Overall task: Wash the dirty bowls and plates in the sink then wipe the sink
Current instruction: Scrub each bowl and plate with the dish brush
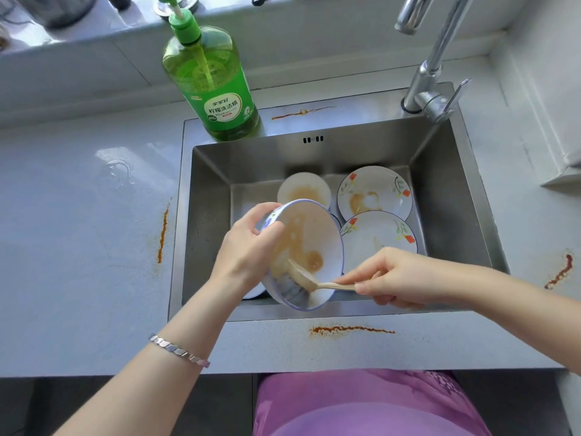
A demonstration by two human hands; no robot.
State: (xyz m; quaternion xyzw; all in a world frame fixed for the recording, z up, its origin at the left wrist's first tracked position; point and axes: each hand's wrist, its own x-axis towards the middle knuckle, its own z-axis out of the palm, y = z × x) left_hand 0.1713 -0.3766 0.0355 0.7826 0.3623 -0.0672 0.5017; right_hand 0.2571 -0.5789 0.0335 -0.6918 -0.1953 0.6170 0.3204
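- Purple garment: lower edge of view, below the counter front
- Bracelet: silver links, on the left forearm
- Left hand: fingers curled over the upper left rim of the tilted bowl, gripping it
- Tilted bowl: white inside, blue rim, blue pattern outside; brown smears inside; held above the front part of the sink, opening turned to the right
- Right hand: thumb and fingers closed together on the handle end of the spoon, pinching it
- Spoon: beige, its scoop end lying inside the tilted bowl against the lower wall
- Small bowl: on the sink floor at the back, brown residue inside
- Far plate: floral rim, brown stain, right of the small bowl
- Near plate: same pattern, overlapping the far plate's front edge
- Further dish: mostly hidden under the tilted bowl, kind unclear
- Detergent bottle: green, pump top, upright on the sink's back left ledge
- Tap: chrome, back right corner
- Counter: pale, with orange-brown streaks left, front and right of the sink
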